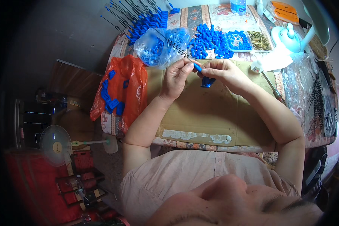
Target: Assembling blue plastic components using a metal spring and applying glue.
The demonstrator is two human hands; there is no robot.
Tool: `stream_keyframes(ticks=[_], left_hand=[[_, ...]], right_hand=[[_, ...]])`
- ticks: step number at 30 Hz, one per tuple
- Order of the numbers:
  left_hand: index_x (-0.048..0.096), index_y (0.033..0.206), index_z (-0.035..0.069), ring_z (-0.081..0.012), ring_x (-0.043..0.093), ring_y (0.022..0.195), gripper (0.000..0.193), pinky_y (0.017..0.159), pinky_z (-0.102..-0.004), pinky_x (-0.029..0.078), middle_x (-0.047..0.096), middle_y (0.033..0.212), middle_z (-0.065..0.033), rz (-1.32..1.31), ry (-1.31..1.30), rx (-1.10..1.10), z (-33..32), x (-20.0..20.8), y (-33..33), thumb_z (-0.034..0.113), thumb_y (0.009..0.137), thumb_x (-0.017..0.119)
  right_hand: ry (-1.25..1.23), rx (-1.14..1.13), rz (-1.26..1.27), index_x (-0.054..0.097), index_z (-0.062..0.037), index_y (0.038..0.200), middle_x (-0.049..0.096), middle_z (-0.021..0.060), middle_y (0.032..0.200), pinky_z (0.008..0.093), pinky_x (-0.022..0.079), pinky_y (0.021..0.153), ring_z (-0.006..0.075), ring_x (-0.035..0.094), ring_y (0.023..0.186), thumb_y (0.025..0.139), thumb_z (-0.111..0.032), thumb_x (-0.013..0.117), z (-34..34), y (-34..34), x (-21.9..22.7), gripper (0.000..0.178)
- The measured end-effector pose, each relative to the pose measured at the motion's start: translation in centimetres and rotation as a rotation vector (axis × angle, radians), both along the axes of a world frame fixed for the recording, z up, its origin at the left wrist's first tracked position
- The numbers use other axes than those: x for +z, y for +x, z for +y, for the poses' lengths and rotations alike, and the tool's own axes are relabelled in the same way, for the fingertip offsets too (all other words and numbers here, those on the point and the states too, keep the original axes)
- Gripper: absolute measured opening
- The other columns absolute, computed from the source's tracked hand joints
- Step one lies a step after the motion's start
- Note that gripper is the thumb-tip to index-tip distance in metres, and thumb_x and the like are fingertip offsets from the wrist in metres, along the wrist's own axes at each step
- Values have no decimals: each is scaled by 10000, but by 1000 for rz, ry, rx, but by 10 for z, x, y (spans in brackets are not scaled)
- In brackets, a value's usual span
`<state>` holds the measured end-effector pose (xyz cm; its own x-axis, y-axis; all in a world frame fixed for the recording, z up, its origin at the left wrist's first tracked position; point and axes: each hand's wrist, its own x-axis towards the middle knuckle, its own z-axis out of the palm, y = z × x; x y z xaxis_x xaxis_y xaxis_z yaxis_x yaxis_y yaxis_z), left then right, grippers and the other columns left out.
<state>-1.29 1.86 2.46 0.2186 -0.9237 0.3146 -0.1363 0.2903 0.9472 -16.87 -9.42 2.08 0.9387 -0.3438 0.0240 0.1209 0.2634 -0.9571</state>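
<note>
Above a sheet of brown cardboard [199,109], both of my hands work on one blue plastic part [197,67]. My left hand [174,78] pinches its upper end, where a black coiled spring wire [180,49] runs up and away to the left. Thumb and fingers of my right hand [223,73] close on the lower end. A wider blue piece [208,81] shows under the right fingers; I cannot tell whether it is joined to the part. The exact grip between the fingertips is partly hidden.
Behind lie a clear bag [158,47], a heap of blue cones [209,41], trays of small blue pieces [238,40] and brass-coloured pins [258,40]. Finished-looking spring pieces [148,22] stand far left. An orange bag [133,83] lies left; a screwdriver [277,92] and lamp [289,37] are right.
</note>
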Motion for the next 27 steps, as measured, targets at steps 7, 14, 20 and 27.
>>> stream_keyframes(ticks=[7, 14, 20, 27], left_hand=[[630, 935, 20, -84, 548, 810, 149, 779, -233, 441, 615, 859, -20, 182, -16, 22, -2, -4, -1, 130, 903, 533], [600, 977, 36, -102, 570, 850, 132, 820, -262, 450, 614, 915, -34, 250, -36, -74, -5, -10, 9, 118, 913, 519], [590, 965, 49, -89, 565, 823, 102, 787, -244, 460, 601, 881, -14, 166, -85, 89, -2, -2, 15, 109, 906, 534], [581, 927, 21, -75, 560, 677, 94, 671, -224, 496, 582, 803, -19, 43, -126, 291, -11, 41, 35, 98, 905, 531]], right_hand=[[90, 50, 13, 643, -23, 910, 645, 40, 867, 262, 448, 767, 93, 579, 795, 863, -235, 609, -3, 2, -6, 220], [112, 56, 10, 604, -11, 1054, 633, 54, 946, 276, 456, 838, 120, 590, 903, 904, -225, 543, -5, 2, -9, 268], [72, -53, -19, 520, 8, 1146, 575, 82, 1062, 290, 446, 855, 134, 560, 964, 923, -221, 504, 6, 4, 0, 320], [-70, -10, -76, 500, -2, 1150, 584, 77, 1005, 283, 463, 821, 140, 574, 905, 929, -207, 501, 7, 6, -12, 302]])
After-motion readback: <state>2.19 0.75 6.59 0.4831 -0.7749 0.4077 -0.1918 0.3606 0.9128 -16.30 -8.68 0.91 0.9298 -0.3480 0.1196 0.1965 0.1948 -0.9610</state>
